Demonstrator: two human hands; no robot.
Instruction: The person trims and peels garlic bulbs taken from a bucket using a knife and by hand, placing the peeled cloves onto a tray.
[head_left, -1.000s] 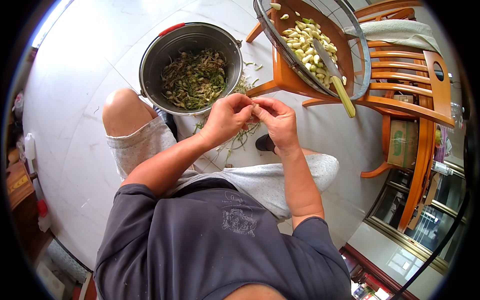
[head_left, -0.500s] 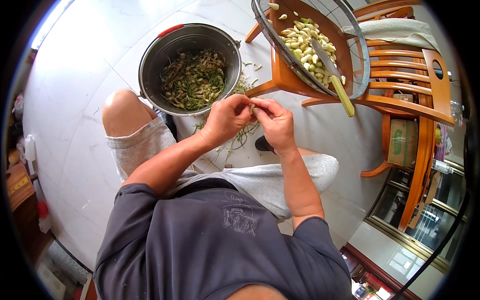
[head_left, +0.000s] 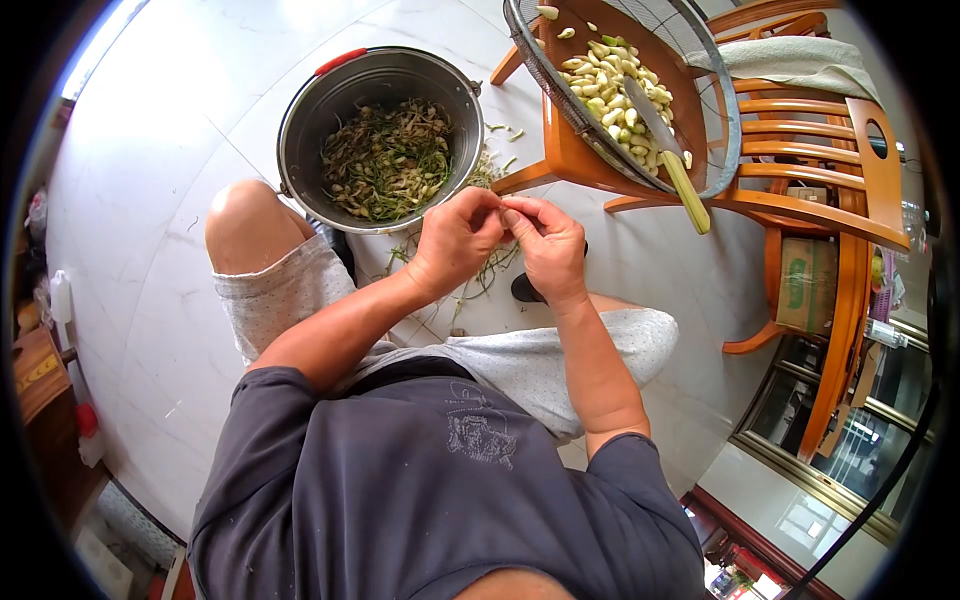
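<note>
My left hand (head_left: 458,240) and my right hand (head_left: 546,245) meet fingertip to fingertip just in front of the bucket. Thumbs and forefingers are pinched together; whatever sits between them is too small and covered to name. Beyond the left hand, a dark metal bucket (head_left: 296,120) with a red grip on its handle holds small pale bulbs with green and dry stalks (head_left: 385,165). To the upper right, a mesh basket (head_left: 728,150) contains peeled white cloves (head_left: 610,85) that look like garlic. A knife (head_left: 683,190) with a yellow-green handle lies across them.
The basket rests on a wooden chair (head_left: 560,150), with a pale towel (head_left: 790,62) over another chair's back. Stalk scraps (head_left: 480,280) litter the tiled floor (head_left: 130,300) under my hands. A cardboard box (head_left: 806,285) stands at the right, near glass-fronted panels.
A small brownish bit showing between my fingertips is now hidden. Both hands keep nearly the same place, their fingers slightly shifted.
</note>
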